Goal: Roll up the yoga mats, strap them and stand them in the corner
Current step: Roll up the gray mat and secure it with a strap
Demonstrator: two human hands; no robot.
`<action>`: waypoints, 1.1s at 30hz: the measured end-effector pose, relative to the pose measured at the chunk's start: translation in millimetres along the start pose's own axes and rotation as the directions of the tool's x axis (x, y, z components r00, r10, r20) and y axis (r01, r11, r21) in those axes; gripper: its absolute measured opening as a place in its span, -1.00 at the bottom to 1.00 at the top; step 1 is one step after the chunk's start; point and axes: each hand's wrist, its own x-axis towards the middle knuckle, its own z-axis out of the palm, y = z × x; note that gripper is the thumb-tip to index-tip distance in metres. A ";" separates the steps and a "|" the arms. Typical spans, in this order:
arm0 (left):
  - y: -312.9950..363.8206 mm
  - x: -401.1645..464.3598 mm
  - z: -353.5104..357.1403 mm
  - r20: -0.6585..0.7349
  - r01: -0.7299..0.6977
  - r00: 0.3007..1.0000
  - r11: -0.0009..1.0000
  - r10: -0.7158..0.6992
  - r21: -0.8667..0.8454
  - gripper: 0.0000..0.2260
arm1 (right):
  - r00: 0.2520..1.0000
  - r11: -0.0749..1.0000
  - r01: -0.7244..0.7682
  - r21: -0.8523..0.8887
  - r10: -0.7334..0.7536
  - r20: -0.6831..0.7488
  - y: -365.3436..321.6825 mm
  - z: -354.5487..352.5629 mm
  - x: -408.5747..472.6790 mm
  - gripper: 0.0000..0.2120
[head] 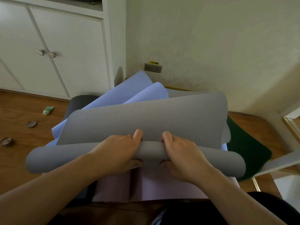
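The grey mat (pixel 146 117) lies across the top of a pile of mats in front of the person, its near edge turned into a short roll (pixel 53 159) that runs from side to side. The left hand (pixel 116 151) and right hand (pixel 181 153) both grip this roll near its middle, fingers curled over the top and thumbs tucked beneath, the two hands close together but apart. By judgement the task is at an early stage: the roll holds only a few turns, and most of the grey mat is flat and unrolled beyond the hands. No strap is visible on this mat or anywhere in view, and no mat stands in the corner (pixel 126 75). Under the grey mat lie a lavender mat (pixel 129 91), folded or curled loosely toward the wall, a pink mat (pixel 152 187) nearest the person, a green mat (pixel 246 143) showing at the right and a dark mat (pixel 81 101) at the left; all appear unrolled or only loosely bent, so rolling, strapping and standing remain for every one. How these lower mats are layered cannot be told, since the grey mat covers them. The roll's inner turns are hidden. On the floor (pixel 24 111) to the left lie a green tube (pixel 48 110) and two round lids (pixel 31 124), their nature unclear.
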 end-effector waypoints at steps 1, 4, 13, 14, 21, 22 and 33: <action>0.5 0.0 0.8 -0.015 0.006 1.000 1.000 -0.006 -0.006 -0.53 | 1.000 1.000 0.007 0.001 -0.007 -0.031 0.9 0.8 0.1 -0.51; -1.1 0.6 1.9 -0.044 0.036 0.998 0.999 -0.036 -0.016 -0.58 | 0.991 1.000 0.019 0.011 -0.017 -0.134 6.4 5.1 2.5 -0.55; -3.8 2.6 -6.1 -0.128 0.141 0.982 0.990 -0.141 -0.005 -0.58 | 0.984 0.996 -0.056 0.076 0.068 -0.165 9.1 5.3 4.4 -0.34; -4.2 2.5 -5.6 -0.126 0.138 0.982 0.990 -0.138 -0.006 -0.58 | 0.992 0.998 -0.041 0.056 0.048 -0.114 9.6 4.2 4.1 -0.31; -9.4 3.7 -9.4 0.049 0.044 0.998 0.996 -0.040 -0.082 -0.61 | 0.999 0.997 -0.033 -0.064 0.035 0.037 3.2 1.3 3.2 -0.44; -9.3 3.5 -10.7 0.063 0.036 0.998 0.996 -0.030 -0.088 -0.61 | 0.999 0.997 -0.038 -0.072 0.041 0.035 2.1 -0.3 2.6 -0.46; -2.1 -1.9 -2.3 -0.008 0.000 1.000 1.000 0.000 0.002 -0.53 | 1.000 0.999 0.000 -0.035 0.001 0.015 2.5 0.8 0.9 -0.53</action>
